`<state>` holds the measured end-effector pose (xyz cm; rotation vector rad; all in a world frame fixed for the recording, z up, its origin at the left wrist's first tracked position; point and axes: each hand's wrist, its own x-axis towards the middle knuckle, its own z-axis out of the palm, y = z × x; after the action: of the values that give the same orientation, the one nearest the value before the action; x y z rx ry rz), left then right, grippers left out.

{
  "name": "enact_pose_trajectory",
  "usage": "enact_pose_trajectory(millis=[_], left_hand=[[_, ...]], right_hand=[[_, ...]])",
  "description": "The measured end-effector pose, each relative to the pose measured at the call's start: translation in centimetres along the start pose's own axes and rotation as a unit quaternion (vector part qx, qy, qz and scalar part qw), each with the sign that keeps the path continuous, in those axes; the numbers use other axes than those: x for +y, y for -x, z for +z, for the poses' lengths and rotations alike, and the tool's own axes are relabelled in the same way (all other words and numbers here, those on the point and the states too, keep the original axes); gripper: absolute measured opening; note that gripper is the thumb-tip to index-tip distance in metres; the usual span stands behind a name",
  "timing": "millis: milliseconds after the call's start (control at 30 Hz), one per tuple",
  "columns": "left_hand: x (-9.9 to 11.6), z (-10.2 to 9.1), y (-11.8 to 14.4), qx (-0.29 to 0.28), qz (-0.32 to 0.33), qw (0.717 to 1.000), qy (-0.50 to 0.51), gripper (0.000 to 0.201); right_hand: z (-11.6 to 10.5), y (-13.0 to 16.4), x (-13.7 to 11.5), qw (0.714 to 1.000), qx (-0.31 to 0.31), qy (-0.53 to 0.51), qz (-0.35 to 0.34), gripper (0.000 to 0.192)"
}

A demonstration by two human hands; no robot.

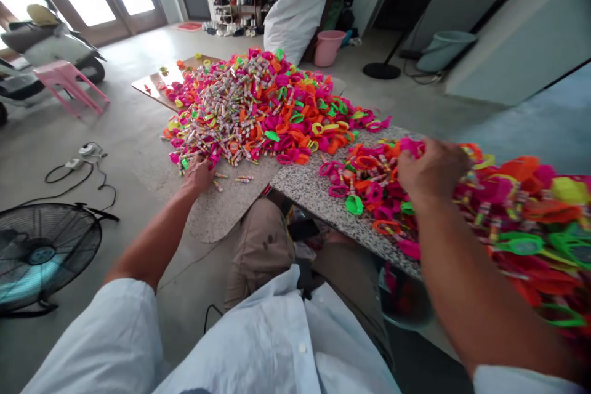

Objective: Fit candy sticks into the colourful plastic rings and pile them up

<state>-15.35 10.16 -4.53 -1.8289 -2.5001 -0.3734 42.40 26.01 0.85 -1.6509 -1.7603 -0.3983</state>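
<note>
My right hand (436,163) is closed around a bright pink plastic toy watch (412,146), above a near heap of coloured toy watches (369,163) on the speckled stone table (300,181). At the near left edge of the large pile, my left hand (199,175) has its fingers curled in among small wrapped candy rolls (231,95) and pink plastic pieces; what they grip is hidden. A few loose candy rolls (244,179) lie on the stone just right of my left hand. A green toy watch (354,205) rests by the table's front edge.
A black floor fan (44,255) stands at the left, near a power strip with cables (74,164). Farther back are a pink stool (69,80), a scooter (55,43), a white sack (295,12) and a pink bucket (329,48). More toy watches (521,243) are heaped at the right.
</note>
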Motion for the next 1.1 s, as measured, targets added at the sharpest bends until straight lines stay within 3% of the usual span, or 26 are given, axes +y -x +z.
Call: enact_pose_trajectory(millis=[100,167,233,300,367,433,500,600,633,700,767,833,967,1100], left_hand=[[-0.2,0.1,-0.5,0.012,-0.006,1.000,0.018,0.027],[-0.4,-0.2,-0.3,0.037,-0.011,0.997,0.062,0.022],[-0.7,-0.8,0.4,0.076,-0.022,0.988,0.135,0.016],[-0.9,-1.4,1.7,0.105,-0.058,0.961,0.250,0.011],[-1.0,-2.0,3.3,0.103,-0.131,0.904,0.393,0.010],[-0.9,-2.3,5.1,0.080,-0.202,0.837,0.502,0.018],[-0.6,-2.4,7.2,0.066,-0.231,0.799,0.551,0.028],[0.2,-2.3,10.2,0.056,-0.247,0.749,0.613,0.036],[0.7,-2.2,11.1,0.049,-0.250,0.720,0.646,0.037],[1.8,-2.1,12.7,0.031,-0.261,0.623,0.737,0.043],[3.2,-2.2,13.8,0.016,-0.254,0.579,0.775,0.049],[4.8,-2.4,14.5,0.005,-0.221,0.600,0.768,0.053],[7.7,-3.3,14.8,-0.023,-0.122,0.678,0.725,0.052],[9.9,-4.0,14.8,-0.045,-0.050,0.708,0.703,0.051]], right_hand=[[1.2,1.6,-6.3,0.999,-0.015,-0.032,-0.015,0.044],[2.4,3.3,-11.4,0.990,-0.074,-0.092,-0.076,0.040],[3.8,5.5,-16.5,0.960,-0.170,-0.157,-0.160,0.036],[5.2,8.0,-21.2,0.909,-0.279,-0.190,-0.243,0.037],[6.4,10.2,-25.2,0.864,-0.364,-0.187,-0.292,0.040],[7.4,11.7,-28.3,0.845,-0.397,-0.184,-0.307,0.039],[8.0,12.4,-30.3,0.841,-0.410,-0.182,-0.303,0.039],[8.6,12.3,-31.8,0.842,-0.424,-0.180,-0.282,0.038],[8.8,12.2,-31.9,0.843,-0.427,-0.181,-0.271,0.037],[9.0,11.8,-31.9,0.847,-0.433,-0.187,-0.244,0.035],[9.1,11.5,-31.6,0.850,-0.442,-0.198,-0.206,0.031],[9.3,11.2,-31.1,0.850,-0.454,-0.215,-0.155,0.022],[8.8,10.7,-29.8,0.843,-0.456,-0.282,-0.028,0.009],[5.5,10.8,-28.1,0.796,-0.435,-0.415,0.073,0.019]])
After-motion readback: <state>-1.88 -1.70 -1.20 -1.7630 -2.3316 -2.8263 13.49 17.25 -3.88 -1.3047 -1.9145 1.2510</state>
